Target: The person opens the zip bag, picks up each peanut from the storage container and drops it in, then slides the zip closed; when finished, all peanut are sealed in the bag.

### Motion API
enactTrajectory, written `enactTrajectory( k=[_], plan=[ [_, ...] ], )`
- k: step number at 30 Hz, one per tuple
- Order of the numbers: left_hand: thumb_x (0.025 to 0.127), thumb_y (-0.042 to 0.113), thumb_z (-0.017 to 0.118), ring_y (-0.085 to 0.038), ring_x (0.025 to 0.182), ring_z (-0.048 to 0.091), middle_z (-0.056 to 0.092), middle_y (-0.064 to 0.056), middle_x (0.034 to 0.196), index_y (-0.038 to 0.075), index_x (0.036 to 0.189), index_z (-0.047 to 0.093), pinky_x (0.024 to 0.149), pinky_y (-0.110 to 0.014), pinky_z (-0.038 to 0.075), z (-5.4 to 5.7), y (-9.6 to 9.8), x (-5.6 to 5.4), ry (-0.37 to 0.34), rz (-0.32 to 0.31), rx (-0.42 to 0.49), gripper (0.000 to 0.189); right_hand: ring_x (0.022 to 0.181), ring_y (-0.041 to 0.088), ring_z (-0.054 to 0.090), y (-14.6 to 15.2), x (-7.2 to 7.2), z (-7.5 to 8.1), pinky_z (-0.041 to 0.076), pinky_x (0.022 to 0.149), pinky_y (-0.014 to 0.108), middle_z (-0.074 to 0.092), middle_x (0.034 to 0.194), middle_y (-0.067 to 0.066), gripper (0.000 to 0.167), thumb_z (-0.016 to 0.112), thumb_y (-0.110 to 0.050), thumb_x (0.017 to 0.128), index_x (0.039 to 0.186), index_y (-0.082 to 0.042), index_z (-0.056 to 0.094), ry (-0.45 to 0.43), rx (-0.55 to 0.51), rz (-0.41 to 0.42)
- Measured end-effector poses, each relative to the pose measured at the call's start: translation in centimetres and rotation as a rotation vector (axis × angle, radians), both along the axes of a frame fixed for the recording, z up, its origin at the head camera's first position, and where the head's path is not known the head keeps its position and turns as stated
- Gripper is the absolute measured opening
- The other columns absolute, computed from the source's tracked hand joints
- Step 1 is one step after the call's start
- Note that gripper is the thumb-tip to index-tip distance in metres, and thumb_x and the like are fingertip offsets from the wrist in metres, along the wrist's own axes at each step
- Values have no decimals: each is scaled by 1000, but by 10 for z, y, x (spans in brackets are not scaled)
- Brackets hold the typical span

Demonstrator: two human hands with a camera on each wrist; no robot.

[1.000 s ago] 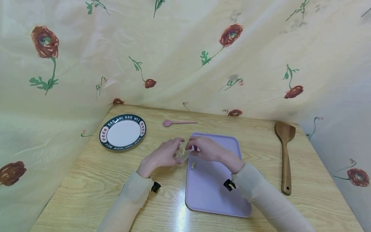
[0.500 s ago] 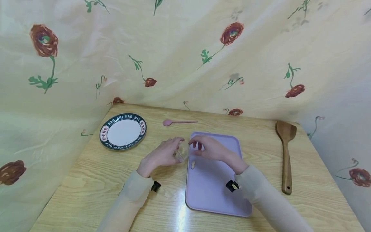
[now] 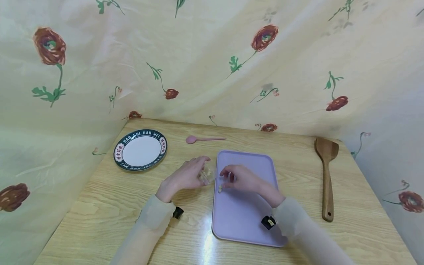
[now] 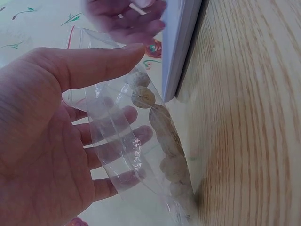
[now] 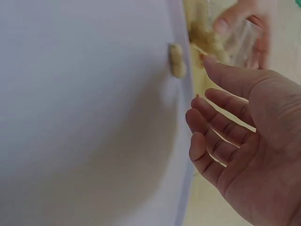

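My left hand (image 3: pixel 185 176) holds a clear zip bag (image 4: pixel 117 155) upright on the table beside the tray, thumb on the near side and fingers behind the plastic. Several unshelled peanuts (image 4: pixel 164 129) lie along the bottom of the bag. A single peanut (image 5: pixel 177 60) sits on the purple tray (image 3: pixel 246 221), close to its left edge. Just above and to the right of that peanut hovers my right hand (image 3: pixel 243 179), with nothing in it. In the right wrist view its fingers (image 5: pixel 225 127) are loosely bent, and a gap shows between them and the peanut.
A round plate (image 3: pixel 142 151) with a dark patterned rim lies at the back left. Behind the hands is a pink spoon (image 3: pixel 205 139). To the right of the tray lies a wooden spatula (image 3: pixel 326 176). A flowered cloth (image 3: pixel 205 66) hangs behind the table.
My right hand has moved away from the bag's mouth, back and down over the tray toward the single peanut, its fingers loosening. My left hand and the bag have stayed nearly still.
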State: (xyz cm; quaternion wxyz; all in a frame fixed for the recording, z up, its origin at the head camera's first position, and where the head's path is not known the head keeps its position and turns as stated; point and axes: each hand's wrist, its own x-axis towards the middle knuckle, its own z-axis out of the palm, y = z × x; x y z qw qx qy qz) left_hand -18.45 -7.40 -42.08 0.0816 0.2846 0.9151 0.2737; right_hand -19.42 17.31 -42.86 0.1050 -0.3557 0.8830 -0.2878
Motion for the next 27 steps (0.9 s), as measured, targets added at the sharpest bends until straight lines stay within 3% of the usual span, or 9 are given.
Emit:
enactTrajectory(
  k=[9, 27],
  plan=[
    [83, 22, 80, -25, 112, 56, 62, -11, 121, 5, 147, 40, 101, -51, 42, 0, 0, 0, 4, -6, -2, 78, 72, 7, 53, -6, 10, -15, 48, 65, 24, 61, 86, -3, 33, 84, -25, 81, 105, -6, 70, 5, 24, 33],
    [83, 19, 80, -25, 114, 56, 60, -10, 125, 5, 147, 40, 101, -51, 41, 3, 1, 1, -9, 2, -9, 77, 73, 8, 52, -10, 21, -12, 46, 64, 23, 61, 88, -2, 23, 83, -18, 81, 97, -6, 72, 53, 42, -19]
  ],
)
